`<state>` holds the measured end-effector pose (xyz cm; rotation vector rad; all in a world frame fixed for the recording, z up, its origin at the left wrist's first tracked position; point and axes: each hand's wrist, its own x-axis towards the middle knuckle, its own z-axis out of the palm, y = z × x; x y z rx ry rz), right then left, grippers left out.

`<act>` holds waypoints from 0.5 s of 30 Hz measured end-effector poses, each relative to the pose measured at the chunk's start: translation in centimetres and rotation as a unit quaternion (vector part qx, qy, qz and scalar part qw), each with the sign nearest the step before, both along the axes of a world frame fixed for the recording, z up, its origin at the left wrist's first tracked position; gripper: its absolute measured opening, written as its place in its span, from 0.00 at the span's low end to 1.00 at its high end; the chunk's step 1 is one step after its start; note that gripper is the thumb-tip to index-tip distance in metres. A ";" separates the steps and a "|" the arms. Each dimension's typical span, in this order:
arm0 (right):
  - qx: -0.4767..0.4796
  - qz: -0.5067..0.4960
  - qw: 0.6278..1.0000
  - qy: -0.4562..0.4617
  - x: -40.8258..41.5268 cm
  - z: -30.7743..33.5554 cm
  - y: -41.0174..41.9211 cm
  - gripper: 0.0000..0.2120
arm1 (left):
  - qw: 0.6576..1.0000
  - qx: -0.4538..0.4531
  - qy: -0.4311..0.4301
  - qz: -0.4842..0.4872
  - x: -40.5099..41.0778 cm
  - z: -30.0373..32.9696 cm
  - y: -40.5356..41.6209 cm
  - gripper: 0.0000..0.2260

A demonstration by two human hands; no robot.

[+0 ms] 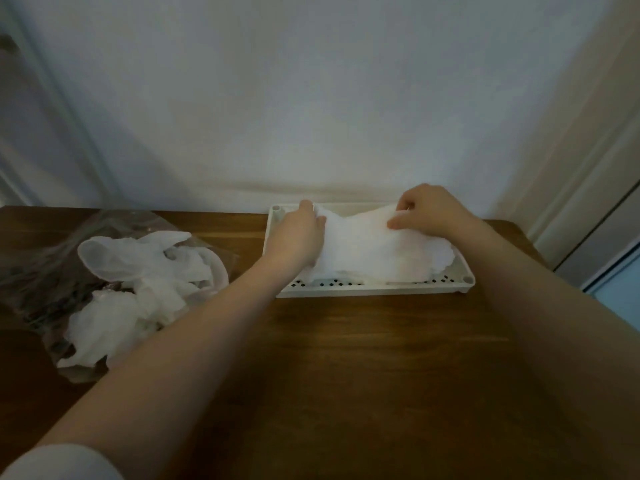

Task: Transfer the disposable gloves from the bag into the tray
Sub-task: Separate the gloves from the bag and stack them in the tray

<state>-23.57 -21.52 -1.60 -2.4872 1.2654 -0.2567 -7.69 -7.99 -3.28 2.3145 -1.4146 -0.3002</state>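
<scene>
A white perforated tray (374,289) stands at the back of the wooden table against the wall. A pile of thin white disposable gloves (374,251) lies in it. My left hand (298,233) holds the pile's left end, fingers curled over its edge. My right hand (429,211) pinches the pile's upper right edge between thumb and fingers. To the left lies a clear plastic bag (41,271) with more crumpled white gloves (138,282) spilling out of its mouth.
The wooden table (363,375) stretches toward me. A white wall rises right behind the tray. A door frame (588,168) stands at the right, past the table's corner.
</scene>
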 end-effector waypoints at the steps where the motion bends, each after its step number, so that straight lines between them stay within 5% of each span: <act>1: 0.009 0.001 1.000 0.025 0.4 -0.9 -0.5 0.09 | 1.000 0.008 -0.016 0.010 0.2 -0.3 -0.3 0.12; 6: -0.065 -0.030 0.997 0.026 0.8 -1.9 -1.5 0.05 | 0.996 0.034 -0.078 0.033 1.5 -1.4 -1.2 0.13; 11: -0.239 -0.084 0.966 0.046 2.0 -2.4 -0.4 0.17 | 0.993 0.041 -0.101 0.037 2.0 -1.7 -1.8 0.14; 15: -0.251 0.107 0.953 0.128 3.8 -3.2 2.8 0.25 | 0.991 0.025 -0.126 0.026 2.2 -2.2 -1.8 0.14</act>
